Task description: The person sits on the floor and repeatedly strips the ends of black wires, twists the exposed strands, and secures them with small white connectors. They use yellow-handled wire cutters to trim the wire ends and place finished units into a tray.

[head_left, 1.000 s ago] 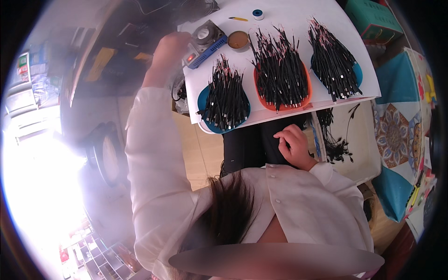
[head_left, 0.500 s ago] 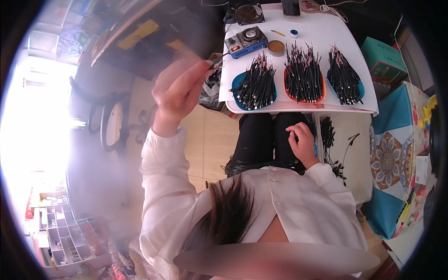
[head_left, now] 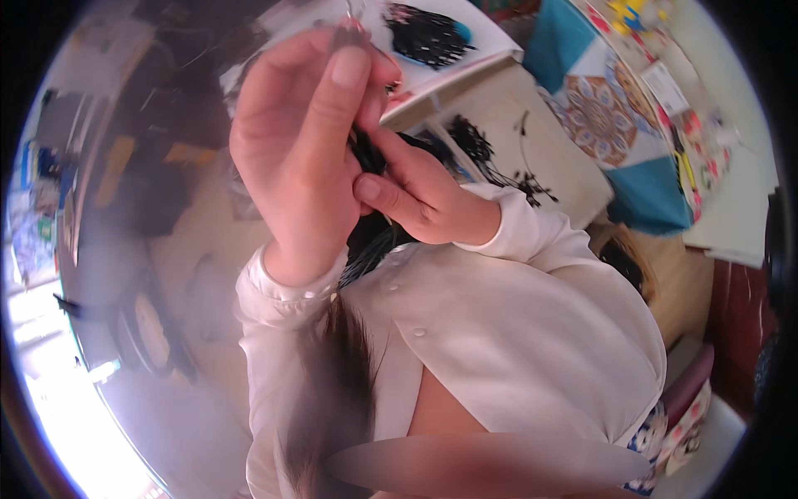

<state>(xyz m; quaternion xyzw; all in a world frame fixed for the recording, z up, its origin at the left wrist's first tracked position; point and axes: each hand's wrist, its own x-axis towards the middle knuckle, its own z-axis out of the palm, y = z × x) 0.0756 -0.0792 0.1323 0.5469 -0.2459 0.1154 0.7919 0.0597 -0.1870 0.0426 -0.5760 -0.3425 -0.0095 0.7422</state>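
Note:
My left hand (head_left: 303,141) is raised close in front of me, thumb and fingers pinched together. Thin bare wire ends (head_left: 353,10) poke out above its fingertips. Below them a black cable (head_left: 366,154) shows between my two hands, largely hidden by the fingers. My right hand (head_left: 428,191) reaches in from the right and closes round the lower part of this cable, touching the left palm. Beyond them, a bundle of black cables (head_left: 424,35) with stripped pinkish ends lies on a blue tray (head_left: 463,33).
The white table (head_left: 495,46) carries the tray at the top. Beside it a pale surface (head_left: 557,150) holds more loose black cables (head_left: 472,141). A blue patterned cloth (head_left: 598,121) and a yellow-handled tool (head_left: 684,166) are further right.
My view has swung round, so the table now sits higher and partly hidden. My right hand has come up from my lap to meet the left and taken hold of the cable.

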